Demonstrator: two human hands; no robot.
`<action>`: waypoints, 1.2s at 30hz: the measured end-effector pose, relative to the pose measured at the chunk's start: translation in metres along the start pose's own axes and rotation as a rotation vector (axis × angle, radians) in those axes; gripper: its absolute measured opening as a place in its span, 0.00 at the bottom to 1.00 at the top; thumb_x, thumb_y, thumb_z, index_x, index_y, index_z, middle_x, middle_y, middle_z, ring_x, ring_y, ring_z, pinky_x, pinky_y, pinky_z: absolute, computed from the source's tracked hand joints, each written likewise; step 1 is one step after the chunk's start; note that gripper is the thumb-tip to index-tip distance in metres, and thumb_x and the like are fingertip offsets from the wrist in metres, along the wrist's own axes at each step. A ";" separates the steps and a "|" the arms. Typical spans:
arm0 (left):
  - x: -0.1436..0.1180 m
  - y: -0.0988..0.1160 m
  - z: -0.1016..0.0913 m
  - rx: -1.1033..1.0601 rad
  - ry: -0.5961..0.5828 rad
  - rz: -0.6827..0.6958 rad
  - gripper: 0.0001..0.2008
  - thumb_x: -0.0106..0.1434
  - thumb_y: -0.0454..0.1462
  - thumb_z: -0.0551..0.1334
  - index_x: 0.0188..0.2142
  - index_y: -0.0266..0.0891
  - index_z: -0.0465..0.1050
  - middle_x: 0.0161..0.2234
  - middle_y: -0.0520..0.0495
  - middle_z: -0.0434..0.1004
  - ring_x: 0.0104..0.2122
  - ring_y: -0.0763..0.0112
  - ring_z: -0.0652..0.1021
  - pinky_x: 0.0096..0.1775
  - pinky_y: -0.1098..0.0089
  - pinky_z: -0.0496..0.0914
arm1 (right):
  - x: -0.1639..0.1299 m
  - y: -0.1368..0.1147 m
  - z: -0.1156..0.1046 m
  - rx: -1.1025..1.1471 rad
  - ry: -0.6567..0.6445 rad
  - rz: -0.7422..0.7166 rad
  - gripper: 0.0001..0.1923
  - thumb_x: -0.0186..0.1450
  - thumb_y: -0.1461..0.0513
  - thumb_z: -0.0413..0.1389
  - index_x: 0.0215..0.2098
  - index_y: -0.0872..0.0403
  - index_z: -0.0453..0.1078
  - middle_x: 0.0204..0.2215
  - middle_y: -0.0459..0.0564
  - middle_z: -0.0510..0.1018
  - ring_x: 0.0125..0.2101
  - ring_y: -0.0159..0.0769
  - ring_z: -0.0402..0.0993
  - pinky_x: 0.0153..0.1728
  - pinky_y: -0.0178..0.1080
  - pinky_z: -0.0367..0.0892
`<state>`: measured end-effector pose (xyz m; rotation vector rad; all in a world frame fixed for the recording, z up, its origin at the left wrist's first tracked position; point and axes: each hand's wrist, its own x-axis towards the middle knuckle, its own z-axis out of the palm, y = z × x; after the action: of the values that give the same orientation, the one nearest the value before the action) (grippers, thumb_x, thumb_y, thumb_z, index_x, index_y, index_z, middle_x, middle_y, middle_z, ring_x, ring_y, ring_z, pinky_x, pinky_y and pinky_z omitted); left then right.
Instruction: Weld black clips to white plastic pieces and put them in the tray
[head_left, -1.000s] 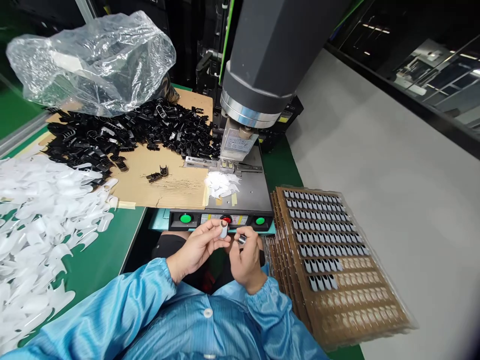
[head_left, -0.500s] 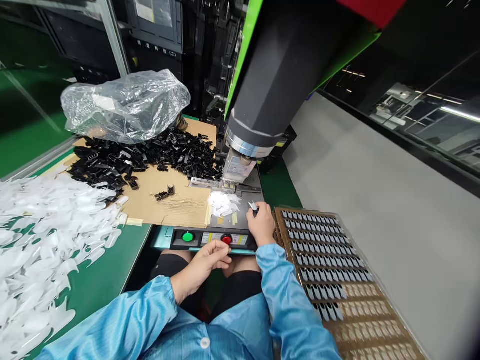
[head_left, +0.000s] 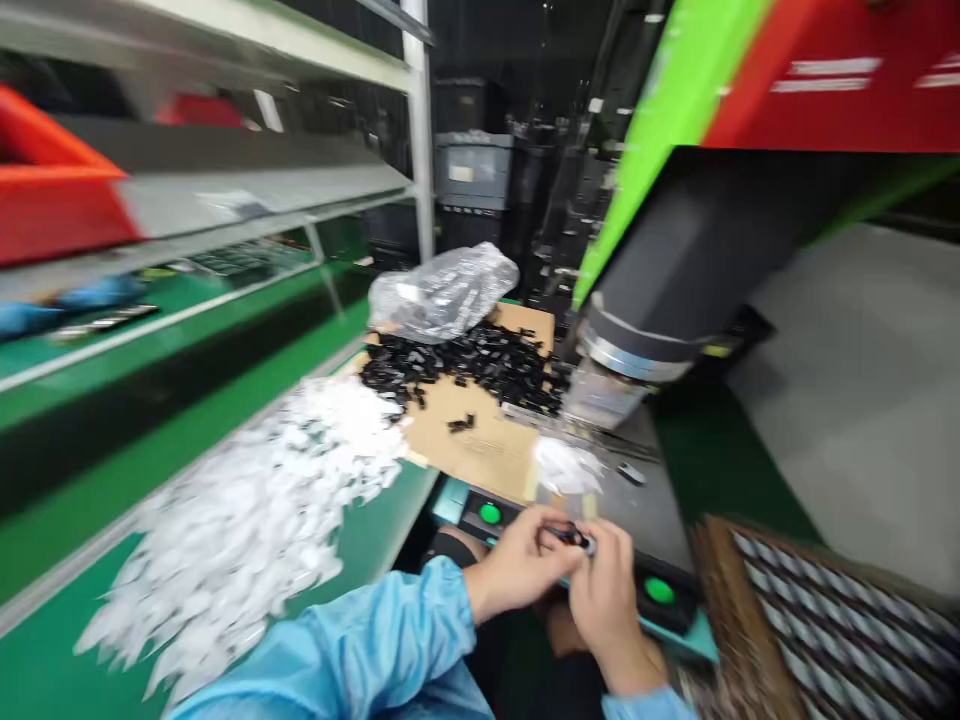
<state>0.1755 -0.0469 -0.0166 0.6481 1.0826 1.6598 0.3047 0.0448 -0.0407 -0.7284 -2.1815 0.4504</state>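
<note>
My left hand [head_left: 521, 562] and my right hand [head_left: 606, 590] meet in front of the machine's front panel, fingers closed. Between their fingertips is a small black plastic clip [head_left: 573, 537], with a pale bit at its right end, blurred by motion. Just beyond the hands lies a heap of white plastic pieces [head_left: 564, 465] on the grey machine plate [head_left: 637, 515]. One grey-and-black part [head_left: 631, 474] rests alone on the plate, to the right of that heap.
Black clips [head_left: 487, 365] are piled on cardboard [head_left: 487, 455], under a clear plastic bag [head_left: 446, 290]. White pieces [head_left: 262, 510] cover the left table. A machine head [head_left: 667, 270] overhangs the plate. Green buttons [head_left: 490, 513] flank my hands. A tray of parts [head_left: 847, 620] stands right.
My view has swung left. My right hand has left the plate's right side and joined my left hand at the black clip. A grey-and-black part now lies on the plate.
</note>
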 end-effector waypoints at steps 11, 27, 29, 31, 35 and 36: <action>-0.017 0.151 -0.064 0.706 0.079 0.430 0.20 0.64 0.53 0.71 0.46 0.41 0.85 0.38 0.41 0.83 0.34 0.64 0.78 0.39 0.64 0.73 | 0.034 -0.026 0.014 0.114 0.058 -0.196 0.26 0.73 0.46 0.55 0.61 0.52 0.67 0.50 0.63 0.79 0.44 0.54 0.81 0.48 0.57 0.77; -0.102 0.457 -0.229 1.559 1.096 0.990 0.18 0.66 0.33 0.66 0.55 0.34 0.75 0.63 0.32 0.67 0.59 0.54 0.75 0.56 0.56 0.74 | 0.053 0.081 0.025 -0.067 0.079 -0.098 0.20 0.66 0.47 0.52 0.46 0.50 0.73 0.46 0.59 0.81 0.48 0.61 0.78 0.45 0.59 0.74; -0.068 0.393 -0.208 1.613 0.816 0.948 0.13 0.69 0.34 0.64 0.53 0.38 0.76 0.58 0.36 0.73 0.59 0.56 0.74 0.55 0.59 0.76 | 0.061 0.095 0.024 -0.117 0.070 -0.041 0.19 0.64 0.47 0.52 0.44 0.49 0.73 0.43 0.59 0.81 0.48 0.62 0.77 0.44 0.59 0.73; -0.033 0.322 -0.183 1.611 0.437 0.863 0.13 0.71 0.35 0.63 0.54 0.42 0.76 0.56 0.39 0.75 0.57 0.59 0.77 0.54 0.61 0.77 | 0.064 0.099 0.021 -0.134 0.048 0.022 0.18 0.63 0.48 0.53 0.43 0.48 0.72 0.39 0.59 0.80 0.45 0.60 0.77 0.44 0.58 0.73; 0.020 0.187 -0.133 1.591 -0.070 0.667 0.15 0.72 0.37 0.63 0.56 0.45 0.74 0.55 0.40 0.77 0.55 0.58 0.80 0.58 0.57 0.76 | 0.061 0.086 0.010 -0.094 -0.078 0.162 0.16 0.64 0.55 0.54 0.49 0.50 0.72 0.45 0.59 0.77 0.41 0.49 0.78 0.47 0.52 0.74; 0.030 0.159 -0.122 1.575 -0.147 0.625 0.15 0.72 0.37 0.63 0.57 0.45 0.74 0.55 0.40 0.77 0.55 0.58 0.80 0.58 0.57 0.76 | 0.061 0.084 0.010 -0.096 -0.092 0.188 0.17 0.65 0.56 0.54 0.50 0.51 0.71 0.48 0.59 0.76 0.41 0.47 0.78 0.48 0.51 0.74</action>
<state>-0.0073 -0.0753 0.0668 2.2092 2.1171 0.8339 0.2944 0.1473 -0.0563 -0.9887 -2.2424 0.4863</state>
